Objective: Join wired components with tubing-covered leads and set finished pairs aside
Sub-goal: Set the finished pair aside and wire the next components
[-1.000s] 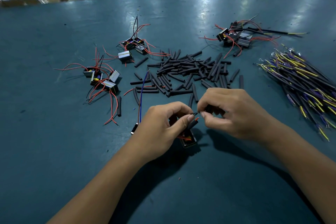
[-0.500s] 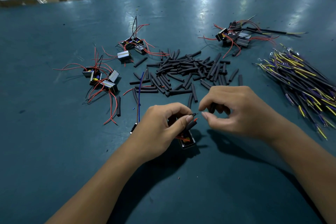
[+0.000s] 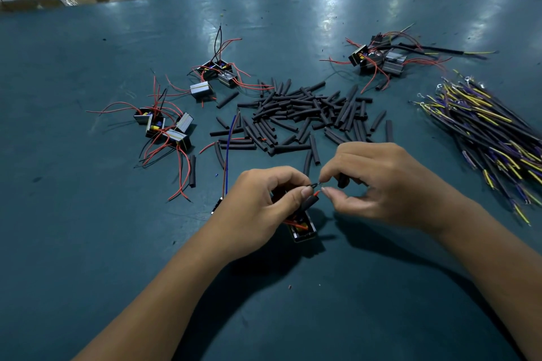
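Left hand (image 3: 264, 199) pinches component (image 3: 302, 228) lead; right hand (image 3: 378, 184) pinches wire tip. Align tips, twist tight before sleeving.

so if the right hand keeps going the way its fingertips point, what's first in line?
The left hand: the right hand points leftward at its thumb tip, nearly touching, with thin wire ends between them. Depth looks matched, not certain.

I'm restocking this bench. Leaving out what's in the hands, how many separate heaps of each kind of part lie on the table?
component clusters: 3, at left, middle and far right
black tubing pile: 1
yellow-and-purple lead bundle: 1
Total: 5 heaps
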